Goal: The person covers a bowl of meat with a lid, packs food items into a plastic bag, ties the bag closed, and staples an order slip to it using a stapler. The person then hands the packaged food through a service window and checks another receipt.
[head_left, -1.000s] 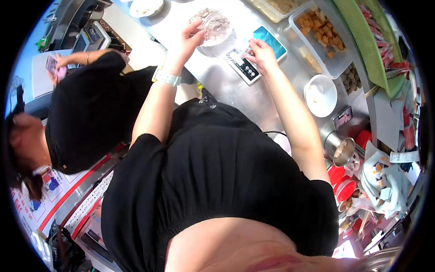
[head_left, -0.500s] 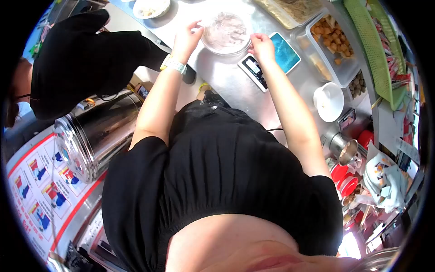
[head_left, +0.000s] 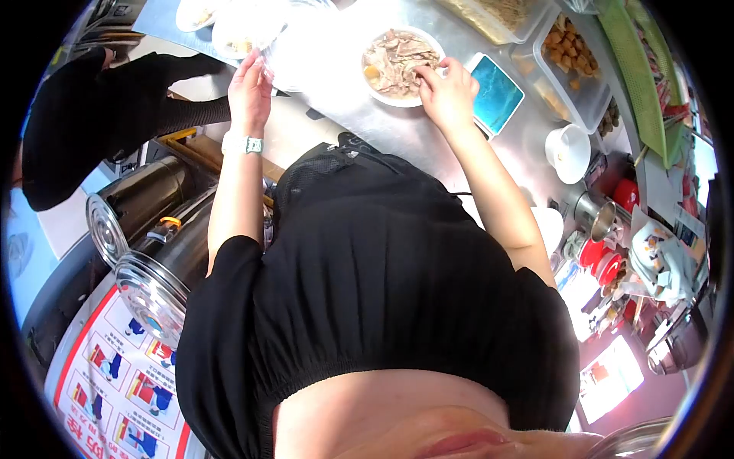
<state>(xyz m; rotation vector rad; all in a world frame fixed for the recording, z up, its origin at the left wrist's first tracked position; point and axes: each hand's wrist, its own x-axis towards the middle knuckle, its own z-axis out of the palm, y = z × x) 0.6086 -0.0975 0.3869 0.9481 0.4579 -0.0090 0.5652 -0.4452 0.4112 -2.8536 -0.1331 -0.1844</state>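
The bowl (head_left: 396, 102) is now uncovered; the right hand (head_left: 449, 93) touches sliced meat (head_left: 400, 57), the left hand (head_left: 250, 93) is at clear plastic (head_left: 304, 65), grips unclear.

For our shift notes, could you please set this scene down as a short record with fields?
left hand: raised beside clear plastic; grip unclear
left wrist: pale watch
right hand: over meat slices; contact unclear
meat container: white bowl
surface: metal table
right of bowl: blue-faced device, then plastic tub holding orange cubes
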